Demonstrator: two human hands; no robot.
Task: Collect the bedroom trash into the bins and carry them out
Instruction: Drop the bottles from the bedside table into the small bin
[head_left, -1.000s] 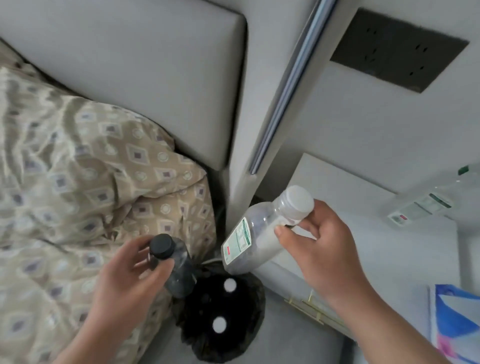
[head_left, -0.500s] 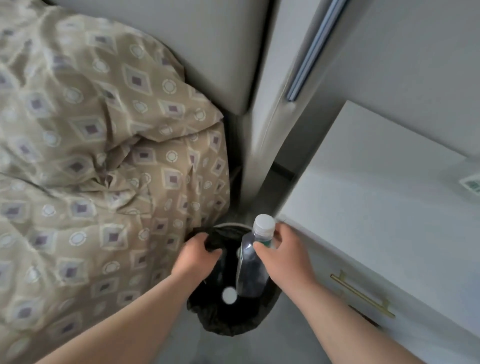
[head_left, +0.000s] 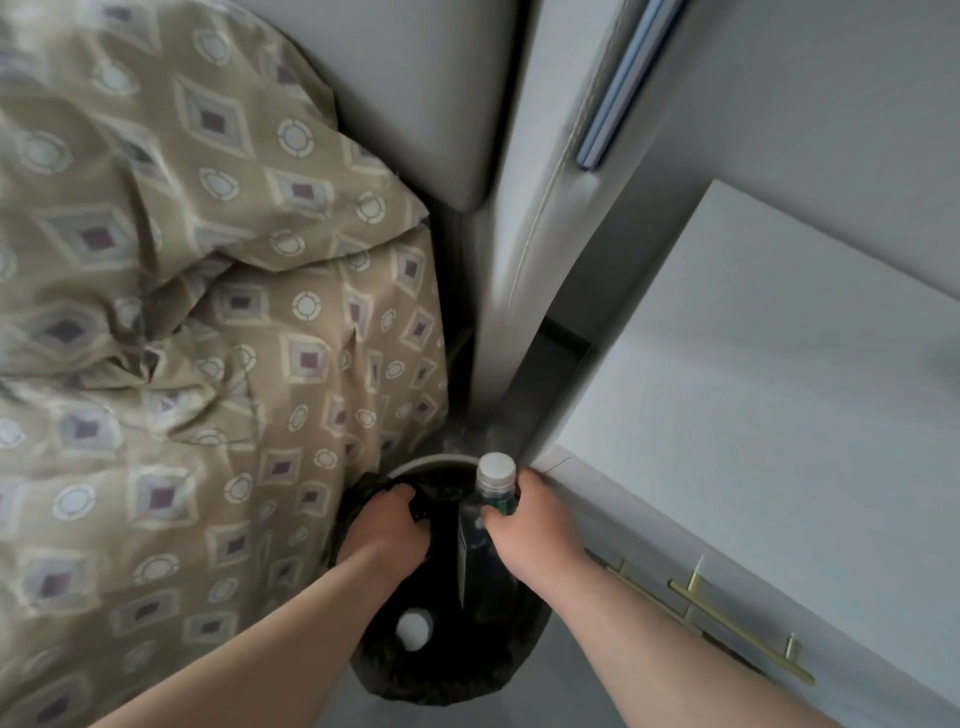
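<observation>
clerk: item one, location?
operator: clear bottle, white-capped, upright, lower part standing inside the bin. the right hand is pinching its neck between thumb and curled fingers; i am reading that high grip as a way of lowering it in straight.
clerk: item two?
operator: left hand, fingers curling down over the black liner at the bin's bed-side rim. i am guessing it is steadying the mouth, but i cannot tell what, if anything, it is gripping.
clerk: contents?
operator: one white disc, possibly a cap, lying inside on the near side.
clerk: clearances?
operator: i am finding it tight. the bin is sitting between the patterned bedspread and the white nightstand, whose corner is just beside the right fingers. open room is lying upward and toward me only; i am judging that a lift-out needs to go straight up.
</observation>
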